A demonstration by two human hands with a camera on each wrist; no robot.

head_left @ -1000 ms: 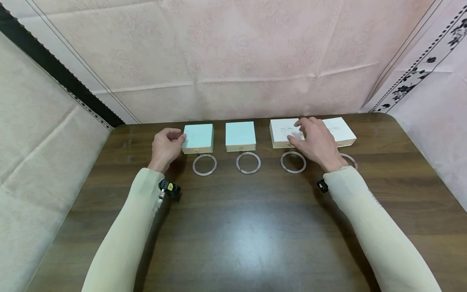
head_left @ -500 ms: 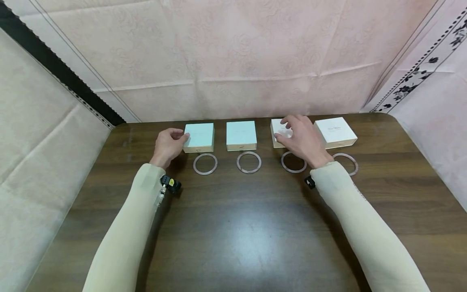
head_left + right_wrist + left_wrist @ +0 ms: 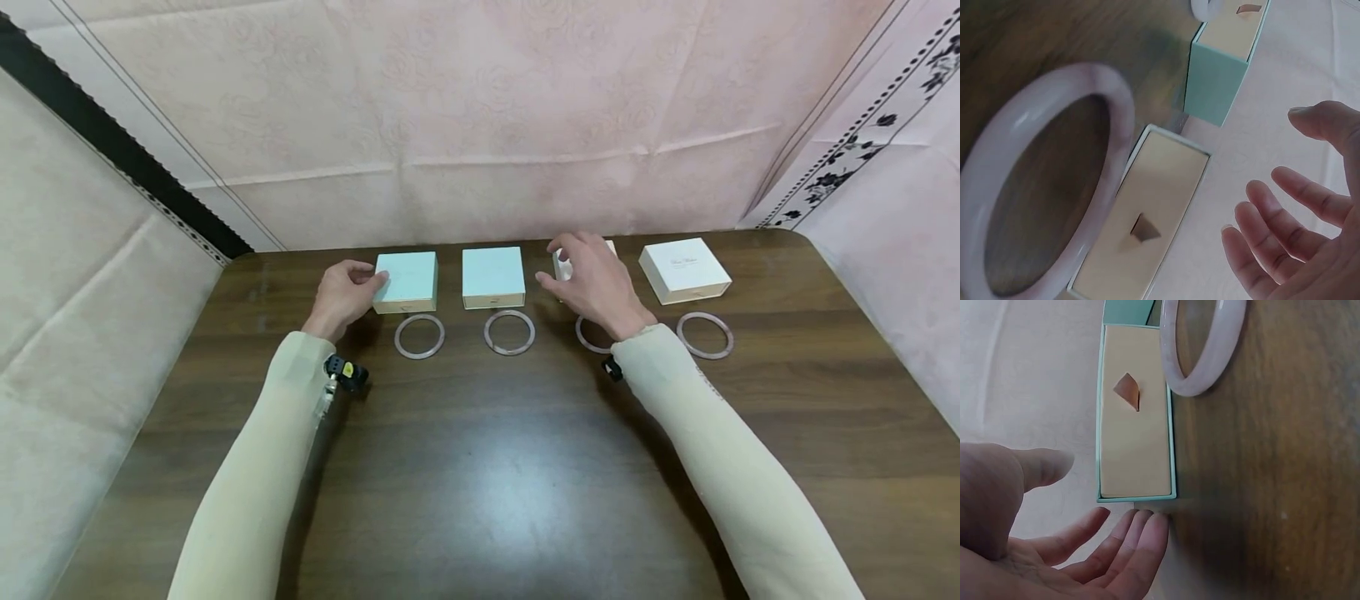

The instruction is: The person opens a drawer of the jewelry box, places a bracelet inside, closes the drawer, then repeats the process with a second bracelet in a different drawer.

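My left hand [image 3: 341, 300] is at the left side of the leftmost light-teal box [image 3: 407, 282], fingers loosely bent. In the left wrist view its fingertips are near the end of that box's tan front [image 3: 1135, 450], which has a small pull tab. My right hand [image 3: 592, 287] hovers over a white box [image 3: 1163, 187], covering most of it in the head view. Its fingers are spread, with nothing between them, the thumb towards the second teal box [image 3: 493, 275]. A pale lilac bangle [image 3: 419, 337] lies before the leftmost box, and another bangle [image 3: 595, 336] is partly hidden under my right wrist.
Another white box [image 3: 686, 268] stands at the right end of the row, a bangle [image 3: 705, 336] in front. One more bangle [image 3: 510, 333] lies before the second teal box. The brown wooden table [image 3: 480, 467] meets a pale cloth backdrop [image 3: 487, 125] behind the boxes.
My right hand has moved left, from between the two white boxes to over the left one, uncovering the rightmost box and its bangle. My left hand has stayed by the leftmost teal box.
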